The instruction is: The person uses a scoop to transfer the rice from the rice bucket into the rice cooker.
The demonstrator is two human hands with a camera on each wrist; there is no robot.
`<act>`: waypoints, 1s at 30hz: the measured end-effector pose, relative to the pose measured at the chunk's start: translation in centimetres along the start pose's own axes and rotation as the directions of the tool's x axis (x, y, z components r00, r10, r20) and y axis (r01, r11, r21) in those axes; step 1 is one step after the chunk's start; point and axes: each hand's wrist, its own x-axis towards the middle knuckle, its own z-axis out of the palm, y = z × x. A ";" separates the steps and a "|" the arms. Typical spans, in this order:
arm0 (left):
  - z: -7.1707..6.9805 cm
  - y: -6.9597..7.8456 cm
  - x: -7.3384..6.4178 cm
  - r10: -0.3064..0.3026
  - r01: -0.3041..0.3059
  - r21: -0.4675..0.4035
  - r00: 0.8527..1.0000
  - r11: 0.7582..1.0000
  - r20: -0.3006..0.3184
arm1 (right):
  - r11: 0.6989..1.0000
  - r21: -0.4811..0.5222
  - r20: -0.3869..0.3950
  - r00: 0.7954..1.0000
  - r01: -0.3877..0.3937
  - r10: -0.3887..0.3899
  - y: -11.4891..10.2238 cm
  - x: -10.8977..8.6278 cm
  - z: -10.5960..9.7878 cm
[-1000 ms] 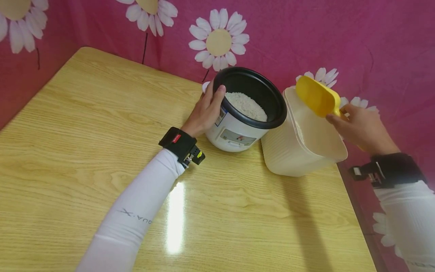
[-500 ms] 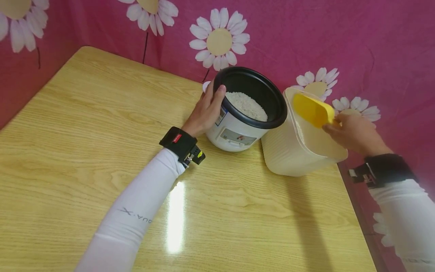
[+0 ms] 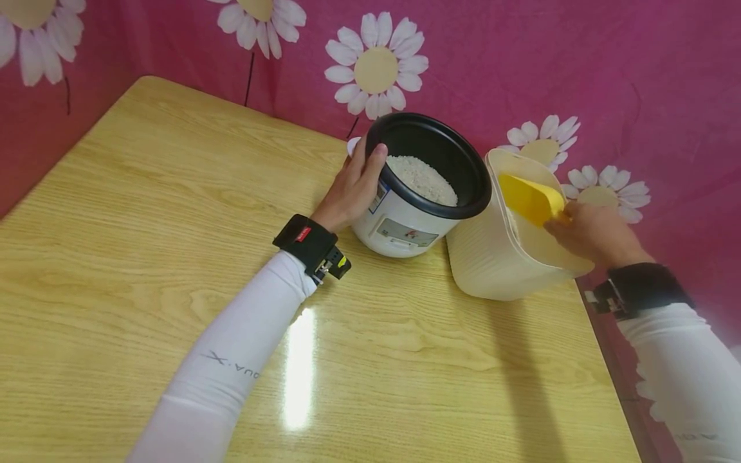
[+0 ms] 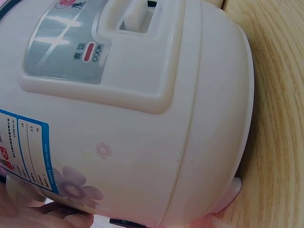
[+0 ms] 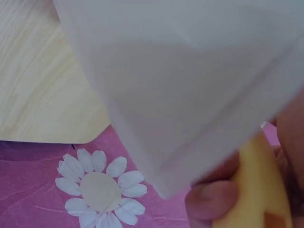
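A white rice cooker [image 3: 399, 235] with a black rim stands near the back of the table, its lid off and white rice [image 3: 422, 179] inside. On its left side my left hand [image 3: 353, 190] grips it, thumb at the rim; fingertips [image 4: 78, 219] show by the cooker's wall in the left wrist view. A cream bin [image 3: 486, 263] stands close on the right, with some rice visible inside. My right hand [image 3: 596, 235] holds a yellow scoop [image 3: 529, 198] by its handle [image 5: 256, 185], the scoop's bowl dipped inside the bin's mouth.
The wooden table [image 3: 173, 161] ends just right of the bin. Behind it hangs a pink cloth [image 3: 492, 58] printed with white daisies, close to the cooker and bin.
My right hand has lowered the yellow scoop, moving slightly left, from above the bin's rim down into its mouth. The left hand and the cooker have stayed in place.
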 end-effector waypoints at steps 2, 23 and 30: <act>0.0 0.0 0.0 0.000 0.000 0.002 1.000 1.000 -0.001 | 1.000 -0.007 -0.011 1.000 0.008 -0.008 0.0 0.0 0.2; 0.0 -0.1 0.0 0.025 -0.025 -0.032 1.000 0.999 -0.007 | 0.992 -0.121 -0.058 0.997 0.048 -0.055 -0.2 0.5 1.9; 0.0 -0.1 0.0 0.013 -0.013 -0.016 1.000 1.000 -0.003 | 0.990 -0.123 -0.101 0.992 0.062 -0.075 -0.4 0.3 2.6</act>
